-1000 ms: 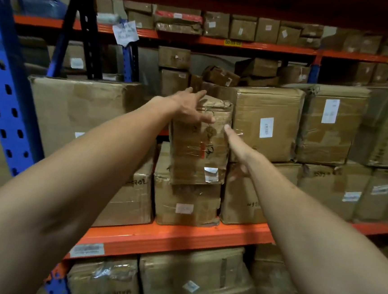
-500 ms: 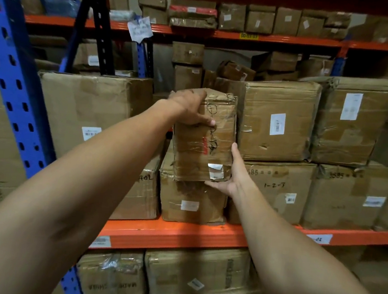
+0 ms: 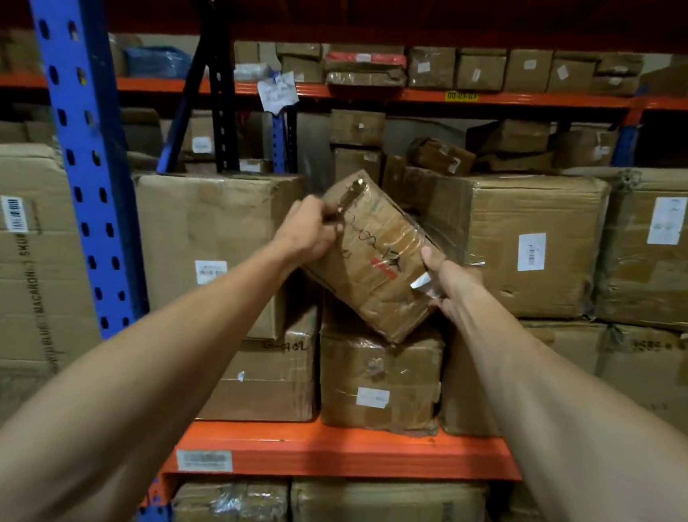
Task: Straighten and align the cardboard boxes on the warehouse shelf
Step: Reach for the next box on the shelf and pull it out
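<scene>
A small taped cardboard box (image 3: 375,259) with black scribbles and a red mark is tilted, its top leaning left, lifted above a squat box (image 3: 379,382) on the orange shelf beam (image 3: 317,452). My left hand (image 3: 309,230) grips its upper left edge. My right hand (image 3: 442,284) holds its lower right side by a white label. Large boxes stand on either side: one at left (image 3: 208,224), one at right (image 3: 519,238).
A blue rack upright (image 3: 78,141) rises at left, with a big printed carton (image 3: 3,285) beyond it. More boxes (image 3: 664,247) fill the shelf to the right, the level below (image 3: 386,518) and the upper shelf (image 3: 479,70).
The small box stood upright on the squat box; now both hands have lifted it and rotated it counter-clockwise. The view has moved closer.
</scene>
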